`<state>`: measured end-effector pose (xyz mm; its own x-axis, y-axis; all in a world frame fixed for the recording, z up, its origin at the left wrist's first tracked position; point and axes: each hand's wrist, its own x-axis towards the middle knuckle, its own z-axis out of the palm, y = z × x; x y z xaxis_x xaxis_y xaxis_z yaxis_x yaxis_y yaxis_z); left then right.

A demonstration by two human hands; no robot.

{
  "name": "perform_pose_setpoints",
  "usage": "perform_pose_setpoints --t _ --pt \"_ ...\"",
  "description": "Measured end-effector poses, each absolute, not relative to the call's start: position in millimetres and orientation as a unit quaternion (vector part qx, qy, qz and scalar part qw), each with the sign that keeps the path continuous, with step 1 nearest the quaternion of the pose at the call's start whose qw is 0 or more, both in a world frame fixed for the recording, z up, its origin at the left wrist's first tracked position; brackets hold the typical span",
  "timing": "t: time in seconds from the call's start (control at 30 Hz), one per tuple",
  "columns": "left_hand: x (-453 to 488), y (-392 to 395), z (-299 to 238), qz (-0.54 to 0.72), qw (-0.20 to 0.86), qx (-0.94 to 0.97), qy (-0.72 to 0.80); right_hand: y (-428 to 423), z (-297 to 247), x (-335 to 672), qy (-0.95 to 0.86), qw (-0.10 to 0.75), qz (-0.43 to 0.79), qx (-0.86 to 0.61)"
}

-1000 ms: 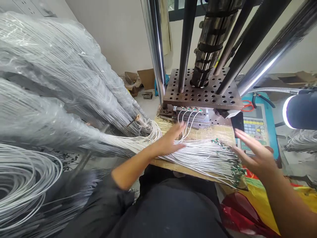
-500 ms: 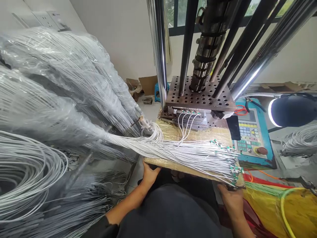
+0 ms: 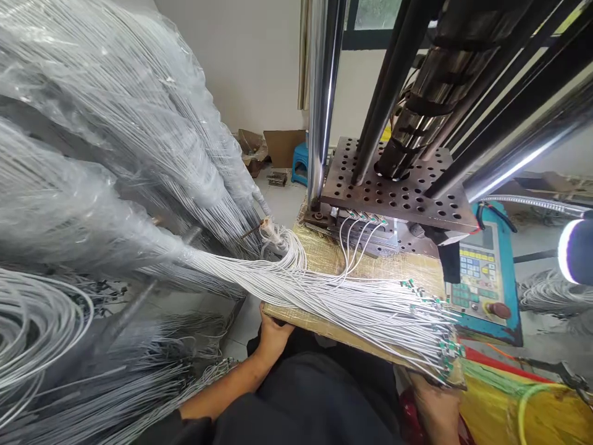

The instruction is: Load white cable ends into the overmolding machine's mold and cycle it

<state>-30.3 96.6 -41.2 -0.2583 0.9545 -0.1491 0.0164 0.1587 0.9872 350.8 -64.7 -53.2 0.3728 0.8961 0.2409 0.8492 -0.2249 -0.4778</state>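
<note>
A wooden board [image 3: 324, 256] wrapped in clear film lies in front of me, under a press. A thick bundle of grey wires [image 3: 361, 303] with small green end pieces fans across it. My left hand [image 3: 273, 334] is closed on the board's near left edge, thumb on top. My right hand [image 3: 433, 405] sits under the board's near right corner, its fingers hidden beneath it. A few wires [image 3: 356, 241] curve up from the bundle into the mould [image 3: 365, 224] under the perforated steel plate [image 3: 398, 188].
Large plastic-wrapped wire bundles [image 3: 102, 154] fill the left side. The press columns [image 3: 324, 93] rise behind the board. A blue control panel [image 3: 484, 272] with a red knob and a lit lamp [image 3: 574, 250] stand at the right. Yellow plastic [image 3: 532, 408] lies at the lower right.
Both hands left the top of the wires, dropped to the board's near edge and gripped it. My head has since moved closer and left; the hands have barely shifted.
</note>
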Motion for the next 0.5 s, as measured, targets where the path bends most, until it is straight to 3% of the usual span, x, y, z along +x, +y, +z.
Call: perform_pose_setpoints --t 0.5 --pt "-29.8 96.7 -48.4 0.535 0.465 0.41 0.573 -43.4 -23.5 328.9 -0.385 0.428 0.134 -0.807"
